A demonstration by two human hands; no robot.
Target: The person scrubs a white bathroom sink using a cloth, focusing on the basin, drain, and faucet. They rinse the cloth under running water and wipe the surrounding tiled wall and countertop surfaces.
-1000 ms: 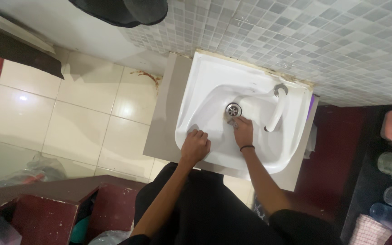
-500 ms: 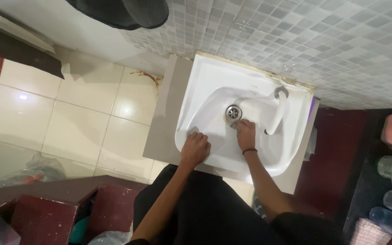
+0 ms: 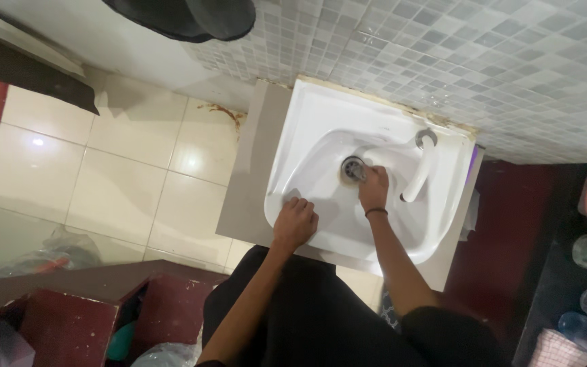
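so my right hand (image 3: 374, 189) is down in the white sink (image 3: 321, 109), fingers pinched on a small scrubber thing right at the metal drain (image 3: 352, 166). left hand (image 3: 295, 222) curled on the sink's front rim, gripping nothing else. white tap (image 3: 421, 166) sits just beside.

home bathroom: white wall-mounted washbasin (image 3: 321, 115) with curved tap (image 3: 421, 170) and metal drain (image 3: 352, 167), grey mosaic wall tiles (image 3: 484, 54), glossy cream floor tiles (image 3: 110, 190).
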